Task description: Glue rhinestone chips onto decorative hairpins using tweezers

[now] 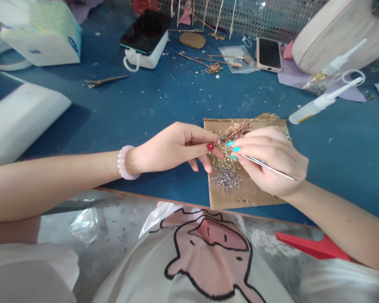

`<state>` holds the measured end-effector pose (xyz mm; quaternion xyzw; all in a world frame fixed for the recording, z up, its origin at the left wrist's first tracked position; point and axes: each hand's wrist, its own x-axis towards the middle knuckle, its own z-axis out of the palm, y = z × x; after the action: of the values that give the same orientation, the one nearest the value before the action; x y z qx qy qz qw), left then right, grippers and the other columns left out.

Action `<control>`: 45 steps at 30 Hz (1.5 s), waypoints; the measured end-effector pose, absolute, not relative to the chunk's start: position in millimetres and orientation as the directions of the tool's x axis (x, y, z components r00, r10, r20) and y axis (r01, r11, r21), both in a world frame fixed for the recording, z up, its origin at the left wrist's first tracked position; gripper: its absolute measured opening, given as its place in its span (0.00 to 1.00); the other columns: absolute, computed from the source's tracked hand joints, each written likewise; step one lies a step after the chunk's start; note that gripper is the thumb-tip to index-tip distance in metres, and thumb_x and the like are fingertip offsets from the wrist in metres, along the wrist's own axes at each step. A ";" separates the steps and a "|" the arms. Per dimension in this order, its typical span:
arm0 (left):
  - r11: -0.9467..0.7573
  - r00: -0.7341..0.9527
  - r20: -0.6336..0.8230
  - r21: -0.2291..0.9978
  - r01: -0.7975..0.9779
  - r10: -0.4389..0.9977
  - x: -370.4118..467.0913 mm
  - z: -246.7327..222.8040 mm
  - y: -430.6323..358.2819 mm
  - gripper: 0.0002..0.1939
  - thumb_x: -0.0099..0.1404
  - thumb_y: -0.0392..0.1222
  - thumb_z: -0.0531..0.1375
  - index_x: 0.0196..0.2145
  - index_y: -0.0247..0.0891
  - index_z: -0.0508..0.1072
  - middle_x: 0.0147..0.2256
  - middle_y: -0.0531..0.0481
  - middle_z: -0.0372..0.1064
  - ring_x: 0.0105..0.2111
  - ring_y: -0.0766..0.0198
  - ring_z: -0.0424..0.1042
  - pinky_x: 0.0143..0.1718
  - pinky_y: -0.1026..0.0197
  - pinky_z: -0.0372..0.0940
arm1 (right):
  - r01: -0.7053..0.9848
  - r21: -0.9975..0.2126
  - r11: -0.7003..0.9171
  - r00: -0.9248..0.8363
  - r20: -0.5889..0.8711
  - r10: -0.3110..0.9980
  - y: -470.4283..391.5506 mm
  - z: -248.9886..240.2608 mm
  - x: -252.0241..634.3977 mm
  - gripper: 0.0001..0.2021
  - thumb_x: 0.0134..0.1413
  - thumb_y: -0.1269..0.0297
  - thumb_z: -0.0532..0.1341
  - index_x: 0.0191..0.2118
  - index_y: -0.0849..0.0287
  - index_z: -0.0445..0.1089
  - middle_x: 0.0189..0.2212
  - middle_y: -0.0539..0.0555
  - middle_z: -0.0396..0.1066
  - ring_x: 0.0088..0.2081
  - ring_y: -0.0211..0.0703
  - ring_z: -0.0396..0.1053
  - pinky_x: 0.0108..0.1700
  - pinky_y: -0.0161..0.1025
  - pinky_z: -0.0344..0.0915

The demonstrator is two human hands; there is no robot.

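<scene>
My right hand is closed round slim metal tweezers, whose tips point left toward my other hand. My left hand pinches with thumb and forefinger at something thin and small; the fingers hide most of it. Both sets of fingertips nearly meet above a cardboard piece. On the cardboard lie a heap of lilac-grey rhinestones, some yellowish rhinestones partly under my fingers, and a tangle of copper-coloured wire pieces behind them.
Glue bottles with long nozzles, the nearer one, lie at right. Behind are a pink-edged phone, a black phone on a white box, stick ornaments and a plastic bag. At left are a hair clip and a tissue pack.
</scene>
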<state>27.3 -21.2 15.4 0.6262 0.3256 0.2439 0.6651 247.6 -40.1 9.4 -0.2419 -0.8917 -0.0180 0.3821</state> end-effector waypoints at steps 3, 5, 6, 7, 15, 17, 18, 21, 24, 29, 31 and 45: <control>0.096 0.673 -0.124 0.992 0.078 0.729 26.9 15.1 -21.2 0.13 0.65 0.26 0.52 0.42 0.32 0.73 0.35 0.51 0.75 0.25 0.71 0.75 0.22 0.74 0.69 | 0.444 -0.147 0.884 -0.593 0.692 0.413 -40.1 9.4 247.7 0.11 0.46 0.77 0.64 0.37 0.61 0.67 0.35 0.55 0.75 0.38 0.46 0.71 0.38 0.46 0.71; 0.096 0.674 -0.120 0.993 0.073 0.729 26.5 14.8 -21.3 0.13 0.65 0.26 0.52 0.42 0.33 0.73 0.36 0.51 0.75 0.25 0.71 0.75 0.22 0.74 0.69 | 0.441 -0.142 0.886 -0.598 0.689 0.408 -39.9 9.4 247.8 0.10 0.47 0.77 0.64 0.37 0.61 0.67 0.35 0.55 0.75 0.38 0.45 0.71 0.38 0.46 0.71; 0.097 0.673 -0.119 0.993 0.071 0.730 26.3 14.6 -21.5 0.13 0.65 0.26 0.52 0.42 0.33 0.73 0.36 0.51 0.75 0.25 0.71 0.75 0.22 0.74 0.69 | 0.439 -0.140 0.887 -0.601 0.689 0.406 -39.8 9.3 247.8 0.10 0.47 0.77 0.63 0.37 0.61 0.67 0.35 0.55 0.75 0.38 0.45 0.71 0.38 0.46 0.71; 0.099 0.673 -0.120 0.993 0.070 0.730 26.1 14.5 -21.6 0.13 0.65 0.27 0.52 0.42 0.33 0.73 0.36 0.51 0.75 0.25 0.71 0.75 0.22 0.74 0.69 | 0.437 -0.137 0.889 -0.603 0.689 0.402 -39.7 9.2 247.9 0.10 0.47 0.77 0.63 0.37 0.61 0.67 0.35 0.55 0.75 0.38 0.45 0.71 0.37 0.46 0.71; 0.114 0.665 -0.148 0.989 0.094 0.732 27.1 15.4 -21.4 0.13 0.65 0.26 0.52 0.42 0.32 0.73 0.37 0.50 0.76 0.25 0.71 0.75 0.23 0.74 0.69 | 0.428 -0.139 0.893 -0.599 0.696 0.396 -39.0 8.2 248.3 0.11 0.46 0.77 0.64 0.38 0.61 0.67 0.35 0.55 0.75 0.38 0.46 0.71 0.37 0.46 0.71; 0.111 0.661 -0.151 0.989 0.103 0.735 27.7 16.0 -21.2 0.12 0.65 0.27 0.52 0.42 0.31 0.73 0.37 0.49 0.76 0.25 0.71 0.74 0.23 0.73 0.69 | 0.433 -0.142 0.890 -0.597 0.694 0.401 -38.9 8.3 248.3 0.11 0.46 0.77 0.64 0.38 0.60 0.67 0.35 0.55 0.75 0.38 0.45 0.71 0.37 0.46 0.71; 0.108 0.660 -0.152 0.988 0.107 0.736 27.9 16.3 -21.2 0.12 0.65 0.27 0.52 0.42 0.31 0.73 0.37 0.49 0.76 0.25 0.71 0.74 0.23 0.73 0.69 | 0.435 -0.143 0.889 -0.597 0.693 0.404 -38.8 8.4 248.4 0.11 0.46 0.77 0.64 0.38 0.60 0.67 0.35 0.55 0.75 0.38 0.45 0.71 0.37 0.46 0.70; 0.103 0.652 -0.163 0.986 0.129 0.740 27.6 17.7 -21.4 0.11 0.65 0.29 0.53 0.43 0.31 0.72 0.38 0.47 0.75 0.26 0.70 0.75 0.23 0.72 0.69 | 0.436 -0.139 0.889 -0.593 0.698 0.400 -38.9 8.6 249.0 0.13 0.46 0.77 0.64 0.38 0.58 0.67 0.35 0.53 0.75 0.38 0.46 0.71 0.37 0.46 0.70; 0.098 0.643 -0.174 0.983 0.153 0.746 26.3 19.1 -21.5 0.10 0.66 0.30 0.53 0.42 0.31 0.72 0.38 0.46 0.75 0.26 0.70 0.74 0.23 0.72 0.69 | 0.443 -0.145 0.885 -0.587 0.699 0.408 -39.2 8.6 249.7 0.13 0.46 0.76 0.64 0.38 0.57 0.67 0.35 0.53 0.75 0.38 0.46 0.72 0.37 0.46 0.70; 0.087 0.647 -0.160 0.986 0.143 0.746 25.4 20.5 -19.8 0.10 0.67 0.30 0.52 0.42 0.30 0.71 0.38 0.46 0.75 0.25 0.71 0.74 0.23 0.72 0.69 | 0.455 -0.142 0.879 -0.585 0.697 0.416 -39.3 9.9 249.2 0.11 0.47 0.74 0.64 0.38 0.54 0.67 0.35 0.51 0.75 0.37 0.45 0.72 0.36 0.46 0.69; 0.090 0.633 -0.154 0.987 0.131 0.759 25.5 20.1 -18.6 0.10 0.66 0.29 0.52 0.43 0.29 0.70 0.37 0.46 0.75 0.24 0.72 0.73 0.23 0.72 0.69 | 0.445 -0.162 0.881 -0.599 0.677 0.427 -38.9 10.6 248.6 0.10 0.48 0.73 0.64 0.36 0.54 0.67 0.34 0.51 0.75 0.37 0.45 0.72 0.36 0.46 0.70; 0.104 0.619 -0.196 0.978 0.182 0.760 24.2 19.9 -13.1 0.09 0.65 0.28 0.53 0.43 0.28 0.69 0.38 0.44 0.75 0.24 0.71 0.73 0.21 0.72 0.66 | 0.406 -0.225 0.886 -0.644 0.617 0.452 -38.9 11.0 247.3 0.06 0.50 0.71 0.63 0.35 0.56 0.68 0.32 0.51 0.76 0.36 0.41 0.72 0.38 0.42 0.69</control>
<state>24.2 -13.1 19.9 0.6302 0.3737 0.2252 0.6422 247.3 -38.9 11.0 -0.2365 -0.9061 0.0329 0.3493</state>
